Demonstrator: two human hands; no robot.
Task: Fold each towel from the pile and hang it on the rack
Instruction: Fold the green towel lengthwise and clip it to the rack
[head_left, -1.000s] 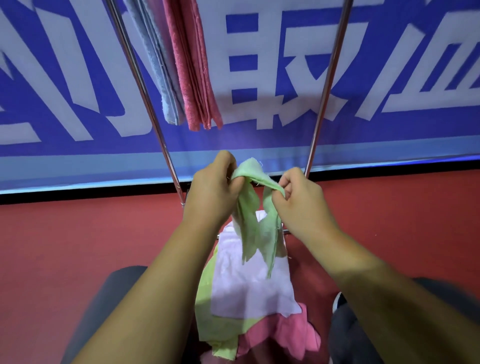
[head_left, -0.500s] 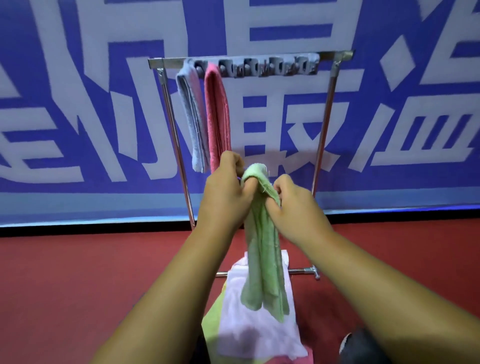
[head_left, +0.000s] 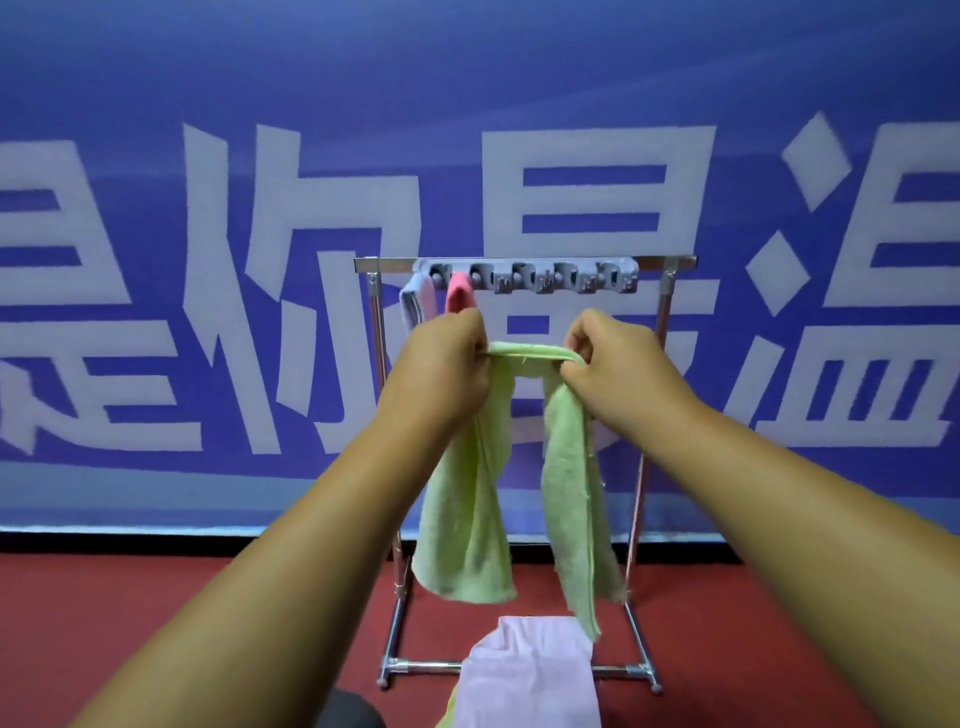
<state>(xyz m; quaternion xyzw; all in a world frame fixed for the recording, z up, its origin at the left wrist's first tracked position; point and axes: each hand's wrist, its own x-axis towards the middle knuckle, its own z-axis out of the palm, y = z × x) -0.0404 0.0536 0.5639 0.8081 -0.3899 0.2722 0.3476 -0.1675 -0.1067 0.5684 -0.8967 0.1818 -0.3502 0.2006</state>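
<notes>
I judged the step in hand to be the hanging of the third towel, with the folding more or less done. My left hand (head_left: 444, 364) and right hand (head_left: 618, 358) were both clenched on the green towel (head_left: 467, 519), pinching its top edge. A short band of cloth was stretched between them and a long tail dropped from each fist. The towel sat at the middle of the frame, in front of the rack (head_left: 660, 261) and just below its top bar, not yet touching it.

A blue towel (head_left: 415, 306) and a pink towel (head_left: 460, 293) already hung at the left end of the grey holder strip (head_left: 550, 275). The slots to the right of them looked free. At the bottom centre, the pile (head_left: 530, 675) lay on the red floor at the foot of the rack, a pale lilac towel on top.

The next move, as I read it, called for lifting the stretched band up and forward to the slot right of the pink towel. The two tails would need to be kept even so the cloth would not slide off.

Against the frame half a second before, my hands had spread apart. Then they were nearly touching and the towel hung as one narrow bunch; now it was opened into two tails. My hands also sat higher against the rack, level with the tops of the hung towels. The view had tilted up, showing less of the pile.
</notes>
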